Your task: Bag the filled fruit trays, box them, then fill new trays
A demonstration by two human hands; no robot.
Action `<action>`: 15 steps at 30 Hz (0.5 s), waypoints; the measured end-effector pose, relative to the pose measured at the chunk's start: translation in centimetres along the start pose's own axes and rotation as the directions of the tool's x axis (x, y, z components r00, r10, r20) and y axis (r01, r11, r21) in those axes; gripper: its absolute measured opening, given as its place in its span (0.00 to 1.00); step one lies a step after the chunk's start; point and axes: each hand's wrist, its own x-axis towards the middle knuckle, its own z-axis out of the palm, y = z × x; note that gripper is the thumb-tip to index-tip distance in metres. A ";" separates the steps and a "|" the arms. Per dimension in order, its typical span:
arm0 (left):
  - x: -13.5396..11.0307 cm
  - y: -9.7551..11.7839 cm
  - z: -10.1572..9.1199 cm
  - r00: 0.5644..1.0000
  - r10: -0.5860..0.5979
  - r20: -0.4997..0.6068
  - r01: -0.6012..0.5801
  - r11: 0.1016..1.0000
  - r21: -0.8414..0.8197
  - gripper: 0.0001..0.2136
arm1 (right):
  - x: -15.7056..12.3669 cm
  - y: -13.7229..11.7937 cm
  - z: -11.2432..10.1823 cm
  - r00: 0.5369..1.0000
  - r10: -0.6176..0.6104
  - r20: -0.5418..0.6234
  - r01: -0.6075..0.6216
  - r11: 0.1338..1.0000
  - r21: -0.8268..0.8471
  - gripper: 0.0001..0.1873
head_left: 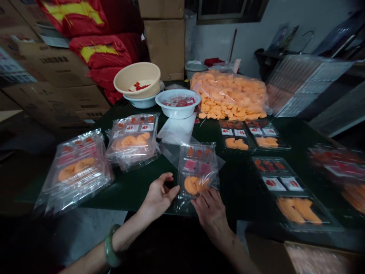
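Two hands (156, 196) (210, 208), perhaps both touching one packet (197, 171)

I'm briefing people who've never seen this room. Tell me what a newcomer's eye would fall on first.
Probably the big clear bag of orange pieces, at the back of the dark green table. Next, the red bundles with yellow patches, piled at the back left beside the boxes. Then, at the front, a clear-wrapped pack between the left hand and the right hand.
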 end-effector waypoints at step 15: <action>-0.8 1.5 2.2 0.676 0.623 0.394 -0.716 0.429 0.550 0.10 | -2.4 2.2 -1.6 0.876 0.421 -0.236 -0.408 0.907 0.104 0.07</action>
